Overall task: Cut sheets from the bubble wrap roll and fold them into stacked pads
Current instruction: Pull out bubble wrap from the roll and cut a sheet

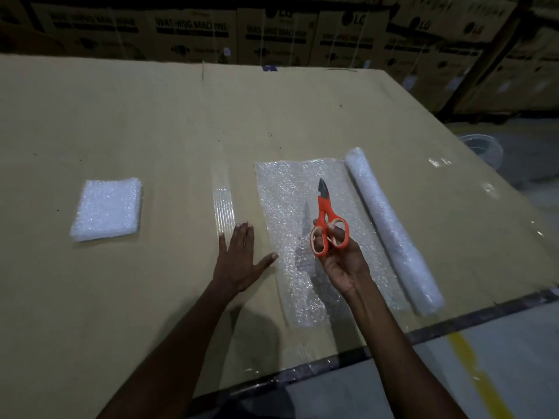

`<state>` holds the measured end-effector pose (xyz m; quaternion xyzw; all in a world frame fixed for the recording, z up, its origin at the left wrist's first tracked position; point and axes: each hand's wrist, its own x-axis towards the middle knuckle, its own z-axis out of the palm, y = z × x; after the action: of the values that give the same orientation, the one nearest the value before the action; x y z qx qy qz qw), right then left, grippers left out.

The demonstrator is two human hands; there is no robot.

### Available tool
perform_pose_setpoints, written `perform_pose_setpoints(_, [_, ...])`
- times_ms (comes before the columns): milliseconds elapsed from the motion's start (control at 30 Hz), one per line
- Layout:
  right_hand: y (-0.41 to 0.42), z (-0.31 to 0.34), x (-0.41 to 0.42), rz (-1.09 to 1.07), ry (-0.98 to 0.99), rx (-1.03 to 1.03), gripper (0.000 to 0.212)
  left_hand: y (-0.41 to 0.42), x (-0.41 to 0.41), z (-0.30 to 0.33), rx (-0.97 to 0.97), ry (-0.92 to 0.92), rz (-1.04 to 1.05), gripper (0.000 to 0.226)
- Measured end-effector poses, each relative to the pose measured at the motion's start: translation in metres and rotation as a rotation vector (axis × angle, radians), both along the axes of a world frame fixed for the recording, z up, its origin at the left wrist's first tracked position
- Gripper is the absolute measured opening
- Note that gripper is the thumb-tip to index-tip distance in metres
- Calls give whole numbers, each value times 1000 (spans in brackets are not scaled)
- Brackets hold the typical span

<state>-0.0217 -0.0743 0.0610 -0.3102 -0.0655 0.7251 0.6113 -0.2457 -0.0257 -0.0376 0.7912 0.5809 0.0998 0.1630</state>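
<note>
A bubble wrap roll (393, 231) lies on the cardboard-covered table (151, 122), right of centre. An unrolled stretch of bubble wrap (290, 195) spreads flat from the roll toward the left. My right hand (341, 264) holds orange scissors (328, 228) above this sheet, fingers through the handles, blades closed and pointing away from me. My left hand (239, 258) lies flat with straight fingers on the table, its thumb touching the sheet's left edge. A folded bubble wrap pad (107, 208) sits at the left.
A strip of clear tape (223, 201) runs along the cardboard seam left of the sheet. The table's front edge (453, 322) cuts diagonally at lower right, with floor and a yellow line (481, 376) below. Stacked cardboard boxes (272, 31) line the back.
</note>
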Motion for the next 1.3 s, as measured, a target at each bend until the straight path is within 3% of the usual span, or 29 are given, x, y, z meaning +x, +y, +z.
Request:
perform_pose_setpoints(100, [-34,-6,15,-21,-107,-44,33,-19,22,1,17,-11,-36,115])
perform_pose_setpoints(133, [-47,-8,21,-24,-161,-54,26,-26,30,2,26,-13,-56,113])
perform_pose_setpoints(200, [-71,-15,37,-5,-191,-73,40,-41,45,3,36,-9,-108,107])
perform_pose_setpoints(267, [-96,-22,54,48,-194,-76,73,-54,58,4,29,27,-167,100])
perform_pose_setpoints(333, [-120,-26,67,82,-243,-99,85,-65,71,5,10,69,-210,97])
perform_pose_setpoints(400, [-144,-27,75,95,-345,-114,75,-75,83,8,-24,78,-220,95])
perform_pose_setpoints(500, [-178,-24,84,125,-467,-108,34,-85,94,9,-14,120,-221,98])
perform_pose_setpoints(533, [-188,-24,86,148,-512,-118,31,-89,97,9,-2,140,-222,101])
perform_pose_setpoints(633, [-215,-29,91,197,-669,-153,32,-96,102,6,8,170,-204,104])
perform_pose_setpoints(767, [-246,-38,96,204,-785,-154,59,-99,112,7,-6,157,-153,92])
perform_pose_setpoints(1100, [-275,-41,93,314,-877,-234,78,-100,114,7,-50,137,-62,89])
perform_pose_setpoints(1300, [-270,-40,88,322,-856,-258,74,-90,113,1,-22,110,-77,92])
